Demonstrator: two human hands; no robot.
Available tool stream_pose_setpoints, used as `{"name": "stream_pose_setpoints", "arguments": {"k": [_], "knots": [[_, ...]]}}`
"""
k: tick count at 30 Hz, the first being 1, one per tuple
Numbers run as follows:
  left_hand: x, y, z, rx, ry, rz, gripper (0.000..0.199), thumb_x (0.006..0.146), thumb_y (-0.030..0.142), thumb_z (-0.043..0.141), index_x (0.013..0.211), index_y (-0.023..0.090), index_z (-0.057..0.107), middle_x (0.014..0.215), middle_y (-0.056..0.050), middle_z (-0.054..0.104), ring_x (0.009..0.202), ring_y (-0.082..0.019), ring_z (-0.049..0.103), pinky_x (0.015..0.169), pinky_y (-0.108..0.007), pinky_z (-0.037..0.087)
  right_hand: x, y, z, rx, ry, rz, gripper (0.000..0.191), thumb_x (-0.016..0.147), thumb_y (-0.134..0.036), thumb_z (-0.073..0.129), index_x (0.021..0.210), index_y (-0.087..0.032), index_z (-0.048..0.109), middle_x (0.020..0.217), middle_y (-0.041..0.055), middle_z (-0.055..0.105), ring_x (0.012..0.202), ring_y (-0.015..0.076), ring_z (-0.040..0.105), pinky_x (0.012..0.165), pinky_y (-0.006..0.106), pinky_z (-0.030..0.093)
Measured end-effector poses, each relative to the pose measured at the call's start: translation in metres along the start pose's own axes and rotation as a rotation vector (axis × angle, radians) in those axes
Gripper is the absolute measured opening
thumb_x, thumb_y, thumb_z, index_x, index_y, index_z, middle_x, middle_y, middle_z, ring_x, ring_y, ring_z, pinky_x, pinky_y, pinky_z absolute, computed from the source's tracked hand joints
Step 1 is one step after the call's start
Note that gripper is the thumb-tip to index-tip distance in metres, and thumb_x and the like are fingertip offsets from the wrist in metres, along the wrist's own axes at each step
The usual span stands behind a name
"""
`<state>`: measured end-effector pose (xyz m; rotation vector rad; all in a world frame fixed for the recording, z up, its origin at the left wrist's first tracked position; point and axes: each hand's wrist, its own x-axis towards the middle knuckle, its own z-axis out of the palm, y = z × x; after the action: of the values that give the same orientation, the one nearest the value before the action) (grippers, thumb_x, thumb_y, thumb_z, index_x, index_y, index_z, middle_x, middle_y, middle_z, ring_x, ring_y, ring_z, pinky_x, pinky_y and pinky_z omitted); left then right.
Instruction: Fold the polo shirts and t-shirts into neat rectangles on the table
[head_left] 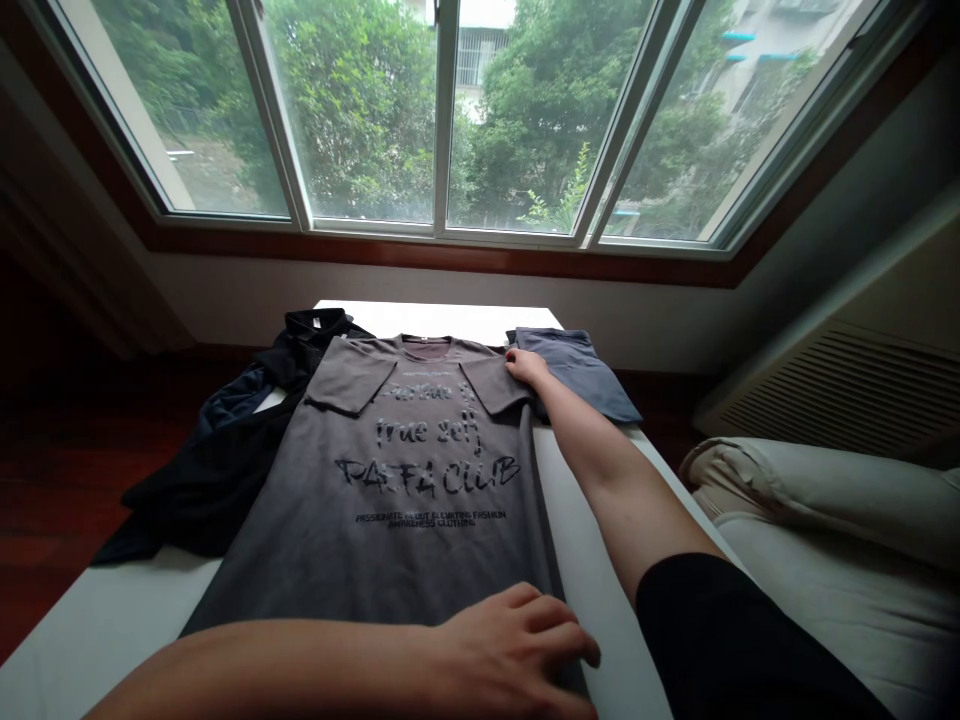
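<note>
A graphic T-shirt [330, 570] is stretching lengthwise away, left hand [510, 648] spreading nearer, right hand [529, 367] (seemingly) pinching its far shoulder.

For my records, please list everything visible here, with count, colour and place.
T-shirt: 1, grey, table centre
clothes pile: 1, dark, table's left
folded clothes: uncounted, bluish, right of T-shirt
table: 1, white, before window
window: 1, white frame, ahead
trees: several, green, outside
buildings: uncounted, pale, outside
wall: 1, pale, under window
louvred panel: 1, beige, right
cushions: uncounted, cream, right
floor: 1, reddish, left
left hand: 1, bare, over T-shirt's lower side
right hand: 1, bare, at T-shirt's sleeve
</note>
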<state>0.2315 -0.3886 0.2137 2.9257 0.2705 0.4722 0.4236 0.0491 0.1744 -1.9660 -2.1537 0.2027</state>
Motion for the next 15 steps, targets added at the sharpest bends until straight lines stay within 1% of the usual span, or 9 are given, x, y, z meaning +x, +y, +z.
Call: {"name": "stream_pose_setpoints", "arguments": {"k": [2,4,7,9,11,13,15], "knots": [[0.001,-0.002,0.003,0.000,0.006,0.014,0.024,0.101,0.047,0.055,0.113,0.030,0.068,0.150,-0.003,0.050,0.132,-0.023,0.048,0.099,-0.036,0.043,0.003,-0.012,-0.004,-0.032,-0.005,0.030,0.036,0.086,-0.028,0.070,0.122,-0.024,0.073,0.119,0.0137,0.073,0.108,0.0291,0.067,0.096,0.040,0.050],[0.004,-0.005,0.007,0.004,0.010,-0.005,0.027,0.101,0.047,0.055,0.112,0.026,0.067,0.147,-0.003,0.054,0.130,-0.022,0.049,0.103,-0.036,0.042,0.009,-0.024,-0.011,-0.045,0.004,0.046,0.032,0.085,-0.025,0.070,0.117,-0.021,0.075,0.116,0.0169,0.072,0.106,0.0306,0.067,0.093,0.041,0.050],[0.005,-0.008,0.009,0.012,0.041,-0.025,0.027,0.102,0.043,0.050,0.109,0.023,0.065,0.133,-0.004,0.063,0.124,-0.023,0.053,0.110,-0.040,0.038,0.021,-0.046,-0.023,-0.032,0.048,0.034,0.029,0.087,-0.022,0.067,0.115,-0.017,0.075,0.119,0.0193,0.071,0.108,0.0309,0.066,0.093,0.041,0.050],[0.001,-0.005,0.008,0.035,0.063,-0.014,0.027,0.102,0.044,0.049,0.107,0.023,0.064,0.121,-0.004,0.067,0.119,-0.023,0.056,0.115,-0.043,0.032,0.029,-0.061,-0.030,0.027,0.072,-0.010,0.028,0.086,-0.019,0.067,0.112,-0.016,0.076,0.119,0.0174,0.072,0.108,0.0291,0.066,0.094,0.038,0.049],[-0.006,-0.001,0.003,0.064,0.069,0.011,0.024,0.103,0.042,0.050,0.104,0.024,0.064,0.108,-0.002,0.069,0.107,-0.021,0.060,0.117,-0.044,0.029,0.034,-0.077,-0.033,0.117,0.072,-0.058,0.026,0.083,-0.015,0.067,0.106,-0.016,0.077,0.115,0.0141,0.074,0.106,0.0265,0.066,0.094,0.034,0.049],[-0.016,0.005,-0.005,0.084,0.061,0.040,0.020,0.103,0.040,0.051,0.101,0.024,0.064,0.097,0.000,0.069,0.092,-0.018,0.061,0.112,-0.041,0.035,0.037,-0.094,-0.032,0.218,0.069,-0.085,0.027,0.081,-0.011,0.065,0.104,-0.015,0.078,0.110,0.0114,0.075,0.102,0.0236,0.067,0.091,0.030,0.049],[-0.027,0.010,-0.017,0.081,0.042,0.055,0.019,0.104,0.037,0.051,0.100,0.024,0.064,0.093,0.001,0.069,0.083,-0.017,0.060,0.097,-0.035,0.043,0.037,-0.113,-0.027,0.331,0.076,-0.093,0.030,0.081,-0.010,0.061,0.105,-0.014,0.078,0.108,0.0099,0.076,0.098,0.0213,0.068,0.087,0.027,0.050]]}}
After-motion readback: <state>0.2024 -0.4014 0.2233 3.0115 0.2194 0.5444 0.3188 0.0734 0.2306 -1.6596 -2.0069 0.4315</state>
